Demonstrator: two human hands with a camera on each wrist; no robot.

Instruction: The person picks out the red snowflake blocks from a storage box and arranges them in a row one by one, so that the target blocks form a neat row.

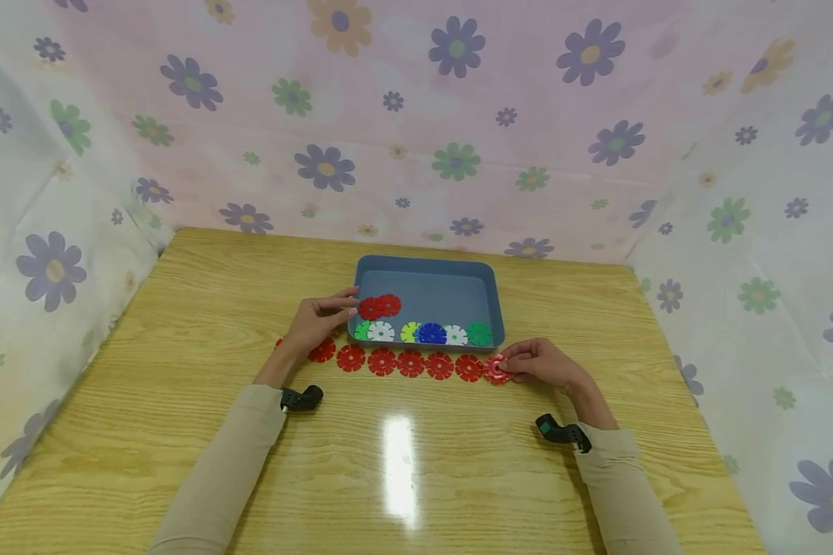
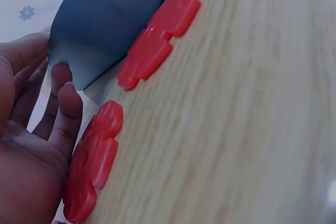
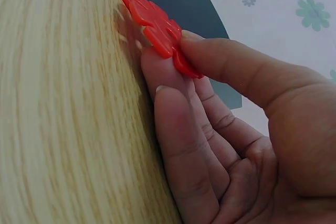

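Observation:
My right hand [image 1: 543,362] pinches a red notched plastic disc [image 3: 157,27] between thumb and fingers, at the right end of a row of similar discs. The held disc is tilted off the wood and overlaps the disc beside it in the right wrist view. My left hand [image 1: 312,322] is at the left wall of a blue-grey tray [image 1: 430,266], its fairly straight fingertips right at the rim. Below that hand, a red disc [image 2: 94,161] lies on the table, partly hidden by it in the head view.
The row of red discs [image 1: 410,363] runs along the tray's near side. Inside the tray, two overlapping red discs [image 1: 389,305] lie at the left, with green, white, yellow and blue discs [image 1: 432,333] along the near wall. Flowered cloth [image 1: 403,139] surrounds the wooden table [image 1: 347,462].

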